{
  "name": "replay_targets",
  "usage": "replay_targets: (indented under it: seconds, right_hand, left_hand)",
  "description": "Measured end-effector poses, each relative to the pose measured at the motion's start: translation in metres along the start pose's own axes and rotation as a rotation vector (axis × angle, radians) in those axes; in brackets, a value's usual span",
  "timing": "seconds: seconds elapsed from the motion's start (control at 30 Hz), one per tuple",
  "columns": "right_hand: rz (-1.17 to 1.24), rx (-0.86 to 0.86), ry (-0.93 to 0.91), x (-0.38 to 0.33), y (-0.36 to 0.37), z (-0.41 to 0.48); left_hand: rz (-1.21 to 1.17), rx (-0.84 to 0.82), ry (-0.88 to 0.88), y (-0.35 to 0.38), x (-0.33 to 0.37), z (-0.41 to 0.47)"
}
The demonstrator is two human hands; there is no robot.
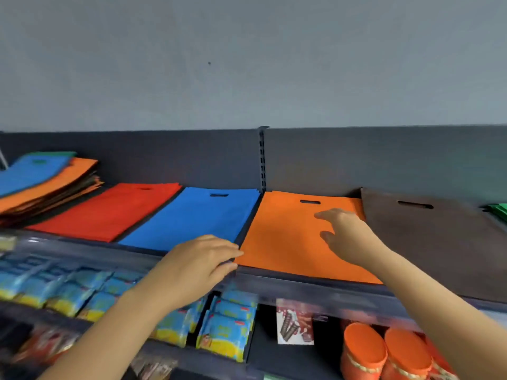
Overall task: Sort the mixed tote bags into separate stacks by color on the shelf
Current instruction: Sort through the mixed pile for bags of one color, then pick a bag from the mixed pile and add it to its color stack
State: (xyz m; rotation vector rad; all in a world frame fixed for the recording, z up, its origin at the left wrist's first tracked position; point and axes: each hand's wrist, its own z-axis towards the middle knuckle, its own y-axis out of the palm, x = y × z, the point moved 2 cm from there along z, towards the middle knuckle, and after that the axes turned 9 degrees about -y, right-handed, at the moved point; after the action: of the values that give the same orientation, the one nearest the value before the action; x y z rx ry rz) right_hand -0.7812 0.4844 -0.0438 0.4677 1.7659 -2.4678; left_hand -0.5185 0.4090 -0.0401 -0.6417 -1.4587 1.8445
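While both hands square the orange stack (pixel 285 237), the sorting looks well along: a red stack (pixel 109 212), blue stack (pixel 192 215), orange, brown stack (pixel 433 242) and green stack (pixel 498 211) lie side by side on the shelf (pixel 301 286), and 1 mixed pile (pixel 46 185) waits at the far left. The left hand (pixel 197 267) sets straight fingers against the orange stack's near left corner, gripping nothing. The right hand (pixel 345 234) is loose and unclenched over the top bag's right side; whether it presses down I cannot tell.

The orange stack's near edge lies right at the shelf's front lip, so a pull toward the person could slide thin bags off onto the packets (pixel 225 325) below. A leftward shove could ride orange over blue, since only a narrow dark gap parts them. On the right, orange runs up against brown. Open room lies behind, toward the back panel.
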Motion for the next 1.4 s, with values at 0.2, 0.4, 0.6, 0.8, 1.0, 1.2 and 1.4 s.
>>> replay_targets:
  seconds: [0.2, 0.4, 0.6, 0.8, 1.0, 1.2, 1.4]
  right_hand:
    - [0.028, -0.039, -0.137, -0.155, 0.056, 0.053]
    - [0.008, -0.109, -0.249, -0.286, 0.110, 0.097]
    - [0.002, -0.136, -0.413, -0.386, 0.152, 0.147]
    - [0.027, -0.123, -0.605, -0.466, 0.191, 0.223]
    - [0.117, -0.141, -0.723, -0.535, 0.219, 0.309]
    - [0.115, -0.203, -0.850, -0.595, 0.249, 0.379]
    - [0.077, -0.316, -0.949, -0.641, 0.287, 0.411]
  left_hand:
    - [0.126, 0.028, -0.194, -0.039, -0.164, -0.087]
    - [0.197, 0.065, -0.417, -0.075, -0.289, -0.157]
    - [0.191, 0.144, -0.537, -0.080, -0.369, -0.190]
    - [0.210, 0.152, -0.597, -0.072, -0.433, -0.189]
    - [0.263, 0.163, -0.661, -0.079, -0.512, -0.160]
    - [0.271, 0.193, -0.745, -0.085, -0.585, -0.139]
    - [0.211, 0.180, -0.742, -0.086, -0.638, -0.127]
